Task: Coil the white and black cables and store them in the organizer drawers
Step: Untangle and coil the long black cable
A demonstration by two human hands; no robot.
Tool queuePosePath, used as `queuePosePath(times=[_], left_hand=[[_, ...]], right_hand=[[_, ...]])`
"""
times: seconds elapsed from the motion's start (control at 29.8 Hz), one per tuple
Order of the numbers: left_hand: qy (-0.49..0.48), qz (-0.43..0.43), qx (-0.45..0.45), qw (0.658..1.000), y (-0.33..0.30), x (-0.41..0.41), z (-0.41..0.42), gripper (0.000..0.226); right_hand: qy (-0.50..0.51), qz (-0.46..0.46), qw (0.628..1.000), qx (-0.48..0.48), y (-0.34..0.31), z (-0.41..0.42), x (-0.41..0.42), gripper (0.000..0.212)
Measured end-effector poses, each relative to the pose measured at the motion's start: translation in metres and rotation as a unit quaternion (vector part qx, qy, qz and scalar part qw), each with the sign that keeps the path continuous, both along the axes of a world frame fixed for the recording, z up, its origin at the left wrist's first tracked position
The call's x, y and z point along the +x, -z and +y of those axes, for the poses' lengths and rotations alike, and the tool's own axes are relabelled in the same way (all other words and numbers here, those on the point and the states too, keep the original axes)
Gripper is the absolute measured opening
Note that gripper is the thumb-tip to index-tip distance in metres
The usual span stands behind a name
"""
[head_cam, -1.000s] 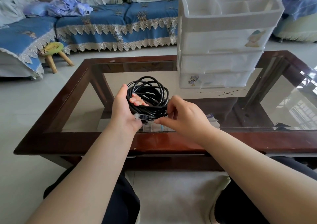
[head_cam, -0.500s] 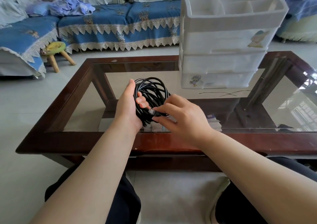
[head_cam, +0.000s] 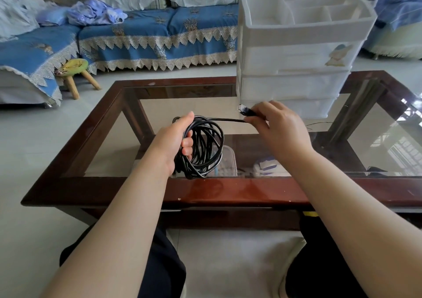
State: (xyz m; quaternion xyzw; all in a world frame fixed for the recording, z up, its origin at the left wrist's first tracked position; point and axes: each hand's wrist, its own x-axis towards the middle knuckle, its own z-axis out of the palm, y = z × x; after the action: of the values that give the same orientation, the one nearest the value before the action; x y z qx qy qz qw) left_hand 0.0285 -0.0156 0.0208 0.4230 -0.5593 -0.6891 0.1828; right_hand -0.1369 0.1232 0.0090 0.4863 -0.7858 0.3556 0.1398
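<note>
Item: black cable [head_cam: 203,147], one, coiled into a bundle of loops at centre frame, held above the near edge of the glass-topped surface [head_cam: 228,188].

Grips: left hand [head_cam: 175,142] closed round one side of the coil, fingers curled through the loops. Right hand [head_cam: 278,124], centre right, pinches the free end just behind the plug [head_cam: 243,110], with a short straight run of cable stretched between the two hands.

Organizer [head_cam: 296,53]: one, white, upper right of frame, standing on the far side of the surface. Three drawer fronts visible, all closed; open divided tray on top.

White cable: none visible; whether it sits in a drawer cannot be told.

Also counted: one small stool [head_cam: 73,69] at left, one blue-covered sofa [head_cam: 141,37] across the top.

Risks, judged: the coil is untied, so a slack left-hand hold could let the loops spring apart. Pulling the free end too hard may drag loops out and tangle them. Both hands are occupied and the drawers are closed, so opening one could cost the coil its shape.
</note>
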Motion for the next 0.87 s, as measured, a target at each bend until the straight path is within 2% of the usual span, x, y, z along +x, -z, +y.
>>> queuePosePath(times=[0.07,0.13,0.17,0.23,0.3,0.37,0.4,0.54,0.6,0.74,0.87], left_hand=[[-0.009,-0.021,-0.038,0.999,0.001,-0.001,-0.002,0.043],[-0.028,-0.053,-0.115,0.992,0.003,-0.003,-0.005,0.045],[-0.037,-0.041,-0.117,0.992,0.002,-0.003,-0.006,0.044],[-0.053,0.020,-0.046,0.997,-0.001,-0.003,-0.006,0.043],[-0.070,0.077,0.022,0.994,-0.002,-0.005,-0.004,0.044],[-0.071,0.103,0.070,0.990,0.001,-0.009,0.001,0.045],[-0.070,0.099,0.071,0.990,0.003,-0.012,0.005,0.045],[-0.079,0.038,-0.067,0.994,0.010,-0.020,0.020,0.050],[-0.078,0.015,-0.082,0.993,0.012,-0.022,0.022,0.054],[-0.087,-0.047,-0.037,0.994,0.015,-0.025,0.023,0.065],[-0.077,-0.053,0.085,0.992,0.016,-0.028,0.024,0.084]], right_hand=[[0.011,0.001,1.000,-0.002,-0.006,0.005,-0.006,0.021],[0.005,-0.006,1.000,-0.017,-0.015,0.012,-0.010,0.019],[-0.008,-0.011,1.000,-0.015,-0.019,0.015,-0.010,0.019],[-0.055,-0.051,0.996,0.053,-0.021,0.016,-0.001,0.022],[-0.135,-0.093,0.969,0.185,-0.012,0.010,0.022,0.025],[-0.194,-0.118,0.945,0.236,0.002,0.002,0.046,0.026],[-0.209,-0.132,0.941,0.230,0.006,-0.002,0.053,0.025],[-0.228,-0.162,0.939,0.200,0.007,-0.007,0.063,0.027],[-0.224,-0.173,0.942,0.178,0.003,-0.009,0.062,0.026],[-0.218,-0.220,0.937,0.160,0.001,-0.012,0.059,0.025],[-0.191,-0.241,0.940,0.144,0.004,-0.014,0.059,0.034]])
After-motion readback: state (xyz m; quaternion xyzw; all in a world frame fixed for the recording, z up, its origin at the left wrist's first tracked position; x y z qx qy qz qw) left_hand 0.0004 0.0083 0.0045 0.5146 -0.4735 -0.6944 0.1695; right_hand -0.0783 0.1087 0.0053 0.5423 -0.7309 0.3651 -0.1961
